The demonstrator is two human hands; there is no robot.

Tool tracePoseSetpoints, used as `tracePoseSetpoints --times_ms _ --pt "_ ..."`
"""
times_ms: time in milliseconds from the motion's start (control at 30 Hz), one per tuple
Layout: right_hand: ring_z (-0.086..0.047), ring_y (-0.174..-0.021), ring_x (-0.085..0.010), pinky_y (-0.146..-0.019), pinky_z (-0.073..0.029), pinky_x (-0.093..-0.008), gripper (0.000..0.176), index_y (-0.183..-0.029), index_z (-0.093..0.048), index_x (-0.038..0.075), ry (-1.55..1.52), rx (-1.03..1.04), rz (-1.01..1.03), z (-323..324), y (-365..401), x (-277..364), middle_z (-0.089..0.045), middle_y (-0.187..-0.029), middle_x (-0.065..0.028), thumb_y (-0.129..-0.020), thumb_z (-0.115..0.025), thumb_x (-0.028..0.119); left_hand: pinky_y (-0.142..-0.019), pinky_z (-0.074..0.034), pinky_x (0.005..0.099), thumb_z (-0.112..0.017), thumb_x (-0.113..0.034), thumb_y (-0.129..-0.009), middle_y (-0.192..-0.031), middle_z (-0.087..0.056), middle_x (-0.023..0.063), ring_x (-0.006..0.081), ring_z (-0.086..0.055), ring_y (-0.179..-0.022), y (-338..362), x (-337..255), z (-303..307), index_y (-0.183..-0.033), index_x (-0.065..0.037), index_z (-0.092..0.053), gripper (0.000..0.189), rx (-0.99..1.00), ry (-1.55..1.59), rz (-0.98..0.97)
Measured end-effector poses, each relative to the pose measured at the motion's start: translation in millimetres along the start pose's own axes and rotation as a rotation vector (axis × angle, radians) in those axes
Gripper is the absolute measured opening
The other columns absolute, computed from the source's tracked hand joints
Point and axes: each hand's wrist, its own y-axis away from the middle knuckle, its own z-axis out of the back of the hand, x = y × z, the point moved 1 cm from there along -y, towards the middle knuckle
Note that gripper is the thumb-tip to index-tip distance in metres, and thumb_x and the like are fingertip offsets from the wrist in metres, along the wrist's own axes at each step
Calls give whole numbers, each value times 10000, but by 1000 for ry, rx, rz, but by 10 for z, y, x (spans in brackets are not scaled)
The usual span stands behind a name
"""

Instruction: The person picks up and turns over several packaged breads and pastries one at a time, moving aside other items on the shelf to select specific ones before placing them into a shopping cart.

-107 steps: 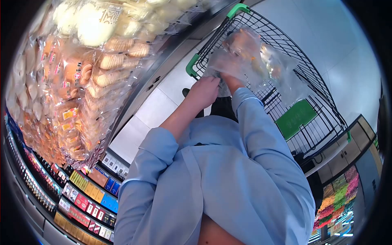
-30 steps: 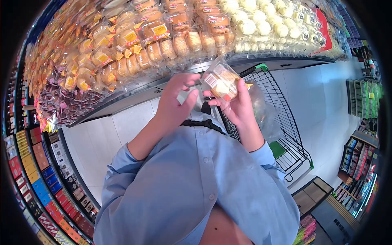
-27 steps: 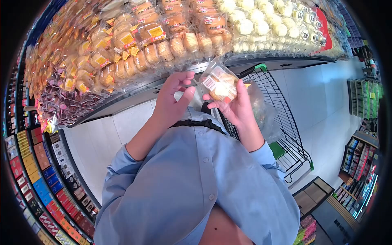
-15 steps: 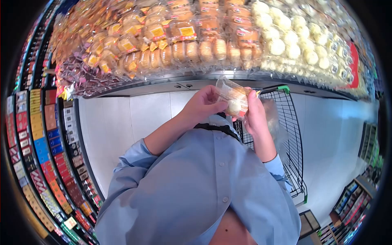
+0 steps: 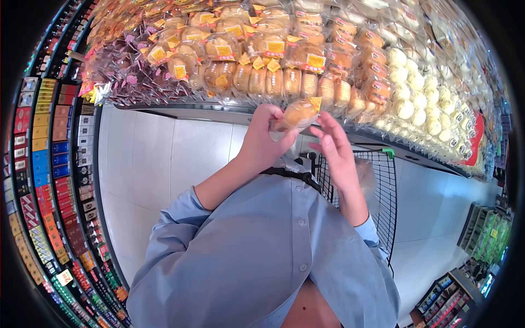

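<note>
My left hand point(image 5: 264, 136) grips a clear-wrapped bread roll point(image 5: 300, 113) with a yellow corner tag, held up in front of the bread shelf's edge. Just right of the roll, my right hand point(image 5: 337, 148) has its fingers apart and holds nothing. Beyond both hands, rows of packaged buns point(image 5: 281, 82) and pale round buns point(image 5: 416, 98) in clear wrappers fill the display. Part of the roll's near end is hidden by my left fingers and thumb.
A black wire shopping cart point(image 5: 387, 186) with a green corner stands right of my body, partly behind my right arm. Shelves of boxed goods point(image 5: 61, 180) curve along the left. More shelving point(image 5: 445, 298) stands at the lower right, beyond the tiled floor point(image 5: 147, 147).
My right hand has let go of the package and opened. The roll has turned over, its golden top now showing, and stays in my left hand. The view has shifted, moving the display rightward.
</note>
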Motion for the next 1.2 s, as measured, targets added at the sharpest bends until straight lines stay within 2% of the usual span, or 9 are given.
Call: tracePoseSetpoints --times_ms 133,233,333,400,533,633,733,933,1200 --pt "-536 -1259 -211 -1032 -459 -357 772 -1564 -243 26 -93 103 112 -489 -209 -75 -485 -1442 -145 -971 -694 227 -941 -494 382 -831 -97 -754 -1243 -516 130 275 -569 -1138 -36 -143 350 -1103 -65 -529 463 107 -285 -372" --pt "-604 -1140 -181 -966 -503 -321 666 -1508 -307 28 -245 -98 12 -700 -391 -96 -574 -1325 -116 -959 -677 102 -1019 -464 431 -823 -129 -757 -1310 -516 138 359 -554 -1168 -58 -187 605 -1232 -63 -590 532 268 -306 -479" --pt "-649 -1070 -181 -873 -544 -291 545 -1424 -388 28 -344 -223 -53 -856 -515 -68 -619 -1259 -110 -961 -667 92 -1029 -459 436 -784 -103 -793 -1320 -543 136 345 -549 -1204 -151 -123 915 -1246 -67 -614 485 393 -243 -498" --pt "-661 -1061 -194 -860 -551 -292 536 -1410 -393 20 -378 -206 -69 -868 -555 -66 -625 -1252 -116 -960 -671 106 -1038 -454 441 -741 -89 -823 -1310 -569 140 338 -538 -1243 -317 -84 1170 -1254 -61 -627 446 266 -368 -534" --pt "-660 -1111 -242 -871 -594 -404 500 -1405 -424 -3 -261 -202 -36 -982 -595 -97 -604 -1298 -142 -974 -639 130 -1093 -396 478 -725 -115 -830 -1313 -574 148 352 -503 -1293 -882 1 1727 -1249 -51 -624 436 -16 -739 -590" --pt "-652 -1124 -243 -889 -586 -410 495 -1400 -432 -3 -266 -215 -45 -1128 -698 -109 -601 -1299 -147 -972 -643 130 -1128 -344 506 -726 -151 -829 -1301 -585 145 364 -489 -1302 -1305 9 1850 -1281 -62 -605 476 -140 -1083 -649" --pt "-630 -1108 -156 -899 -525 -305 500 -1392 -454 33 -269 -182 -103 -1167 -757 -149 -639 -1228 -103 -953 -682 106 -1143 -319 522 -722 -175 -834 -1271 -599 119 343 -501 -1281 -1560 66 1875 -1324 -77 -576 521 -96 -1295 -631" --pt "-626 -1107 -161 -931 -512 -303 520 -1428 -454 24 -292 -154 -47 -1299 -815 -158 -629 -1277 -115 -958 -670 78 -1104 -374 484 -710 -171 -854 -1197 -630 58 272 -568 -1175 -1749 162 1873 -1324 -130 -595 486 100 -1233 -645" --pt "-603 -1147 -163 -981 -481 -309 503 -1436 -461 12 0 -68 -81 -1442 -1098 37 -622 -1290 -117 -978 -640 115 -1083 -404 448 -712 -202 -877 -1228 -647 79 296 -577 -1178 -1794 82 2005 -1298 -118 -622 439 67 -1064 -726"
